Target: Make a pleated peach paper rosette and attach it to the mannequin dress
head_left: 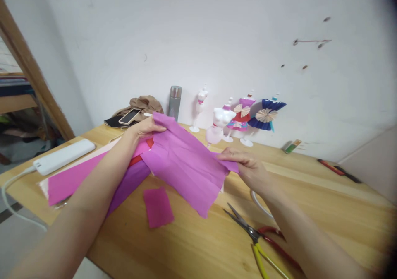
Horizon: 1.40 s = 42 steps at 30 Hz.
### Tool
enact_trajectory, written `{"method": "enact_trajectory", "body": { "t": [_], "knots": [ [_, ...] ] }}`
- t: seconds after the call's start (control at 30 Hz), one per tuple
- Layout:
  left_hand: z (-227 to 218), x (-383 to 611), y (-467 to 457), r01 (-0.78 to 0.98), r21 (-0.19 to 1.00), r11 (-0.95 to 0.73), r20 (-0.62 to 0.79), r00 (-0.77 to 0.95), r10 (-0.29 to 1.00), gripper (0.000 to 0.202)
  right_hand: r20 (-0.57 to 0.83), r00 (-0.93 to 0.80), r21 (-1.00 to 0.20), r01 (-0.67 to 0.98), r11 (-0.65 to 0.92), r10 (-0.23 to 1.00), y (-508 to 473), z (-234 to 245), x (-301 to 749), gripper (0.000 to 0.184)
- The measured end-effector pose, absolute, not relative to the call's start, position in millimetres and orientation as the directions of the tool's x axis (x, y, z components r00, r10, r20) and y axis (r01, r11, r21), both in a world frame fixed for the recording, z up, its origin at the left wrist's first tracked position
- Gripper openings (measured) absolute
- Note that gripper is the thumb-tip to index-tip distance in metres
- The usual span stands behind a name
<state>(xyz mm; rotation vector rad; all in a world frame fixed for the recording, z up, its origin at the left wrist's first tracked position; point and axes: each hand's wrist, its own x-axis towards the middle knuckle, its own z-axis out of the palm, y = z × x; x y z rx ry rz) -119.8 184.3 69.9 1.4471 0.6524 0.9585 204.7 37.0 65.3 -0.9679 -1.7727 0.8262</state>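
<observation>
A light purple crepe paper sheet (182,163) hangs stretched between both hands above the wooden table (198,237). My left hand (145,129) pinches its far left corner, fingers closed on the edge. My right hand (248,167) grips the sheet's right edge with thumb and fingers pressed together. Under the sheet lie more paper sheets, a pink one (72,179), a darker purple one (132,181) and a strip of red (136,159). A small magenta paper piece (158,207) lies flat on the table in front.
Scissors (245,225) and red and yellow-handled pliers (269,250) lie by my right forearm. A white power strip (63,155) sits at the left. Along the wall stand a steel flask (174,102), white mannequin figures with paper dresses (242,117), a phone (129,116) on cloth, and a glue stick (292,146).
</observation>
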Motion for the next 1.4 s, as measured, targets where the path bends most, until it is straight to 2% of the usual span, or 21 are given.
{"method": "enact_trajectory", "body": {
  "t": [0.17,0.43,0.97,1.4],
  "knots": [
    [66,-125,193,-0.097,0.992,-0.085,0.124,0.544,0.830,0.020,0.401,-0.338,-0.792,0.339,0.508,0.852,41,65,216,0.021],
    [69,-129,195,0.036,0.994,-0.099,0.058,0.601,0.797,0.020,0.343,-0.403,-0.747,0.431,0.507,0.849,48,63,234,0.024],
    [74,-125,188,0.079,0.992,-0.094,0.027,0.610,0.792,0.023,0.222,-0.450,-0.693,0.552,0.464,0.865,51,62,240,0.027],
    [71,-127,190,0.067,0.990,-0.122,0.055,0.622,0.781,0.022,0.189,-0.495,-0.682,0.556,0.476,0.848,50,63,241,0.028]
  ]
}}
